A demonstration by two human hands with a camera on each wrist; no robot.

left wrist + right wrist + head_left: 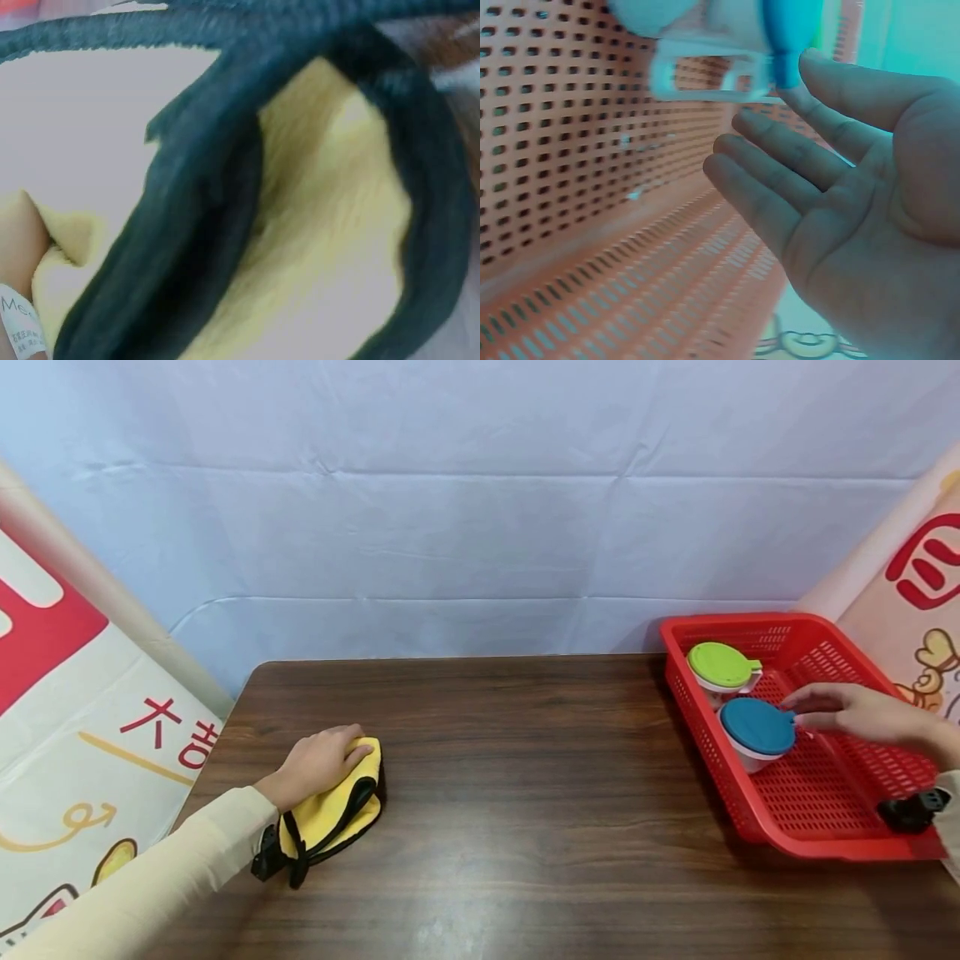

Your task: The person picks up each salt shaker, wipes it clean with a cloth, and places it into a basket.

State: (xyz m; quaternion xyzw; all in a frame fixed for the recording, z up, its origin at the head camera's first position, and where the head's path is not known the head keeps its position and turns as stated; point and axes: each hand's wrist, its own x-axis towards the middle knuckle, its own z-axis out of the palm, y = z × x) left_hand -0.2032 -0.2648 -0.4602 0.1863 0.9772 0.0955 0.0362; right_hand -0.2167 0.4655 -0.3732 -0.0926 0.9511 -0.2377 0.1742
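My left hand (318,764) grips a folded yellow cloth (330,810) with black edging, low over the left part of the table. The cloth fills most of the left wrist view, with a bit of finger (16,240) beside a crease. On the right, my right hand (851,710) reaches into a red basket (761,822). Its thumb and forefinger are right at the tab of a blue lid (757,725) on a white-handled jar; the other fingers (780,169) extend fairly straight. Behind that jar stands another with a green lid (720,663).
The perforated basket sits at the right side of the dark wooden table (517,777). A pale cloth backdrop (450,527) hangs behind the table, and printed sheets (82,752) flank it. A black wrist device (911,810) overlaps the basket's near right corner.
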